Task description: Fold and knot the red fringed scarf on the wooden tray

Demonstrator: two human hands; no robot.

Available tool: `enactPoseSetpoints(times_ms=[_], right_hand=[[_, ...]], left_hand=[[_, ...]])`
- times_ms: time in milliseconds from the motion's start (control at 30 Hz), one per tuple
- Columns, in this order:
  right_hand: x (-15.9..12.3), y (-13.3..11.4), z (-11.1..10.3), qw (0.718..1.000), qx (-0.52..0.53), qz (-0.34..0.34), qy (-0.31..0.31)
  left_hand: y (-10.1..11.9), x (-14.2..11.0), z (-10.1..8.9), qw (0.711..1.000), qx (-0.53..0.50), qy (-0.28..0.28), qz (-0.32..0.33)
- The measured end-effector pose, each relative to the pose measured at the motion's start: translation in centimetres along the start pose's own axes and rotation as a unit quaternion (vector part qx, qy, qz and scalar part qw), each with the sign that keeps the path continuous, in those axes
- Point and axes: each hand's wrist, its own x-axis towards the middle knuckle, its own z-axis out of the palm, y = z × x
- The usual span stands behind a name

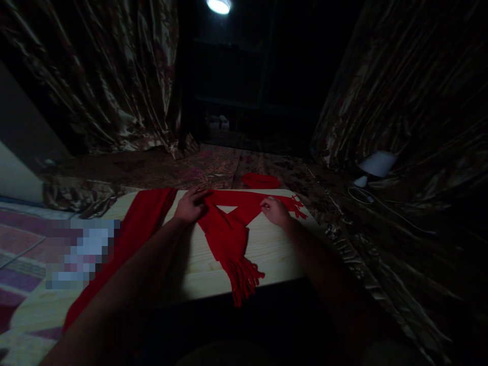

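Observation:
A red fringed scarf [229,239] lies on a pale wooden tabletop [278,249]. Its bands cross in a triangle, with a gap at the top middle. One fringed end points towards me and the other lies at the far right. My left hand [190,205] rests on the scarf's upper left corner, its fingers stretched out. At the upper right, my right hand [275,209] is closed, with thumb and fingers pinched at the scarf's edge. Another long red cloth [145,218] runs down the table's left side, partly behind my left forearm.
Beyond the table's far edge lies a round red cloth item [261,180] on a patterned cover. A small white lamp [378,163] with a cord sits at the right. Patterned curtains [129,91] hang on both sides of a dark window. A blurred-out patch covers the table's left part.

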Motion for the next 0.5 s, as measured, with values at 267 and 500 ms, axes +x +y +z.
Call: enactPoseSetpoints(times_ms=[267,500], right_hand=[[-0.5,-0.3,1.7,0.997,-0.07,0.023,0.013],[-0.5,-1.1,1.5,0.99,-0.14,0.035,-0.006]], left_hand=[[-0.2,0.2,0.6,0.998,0.032,-0.053,0.009],[0.1,0.3,0.4,0.996,0.056,-0.067,0.037]])
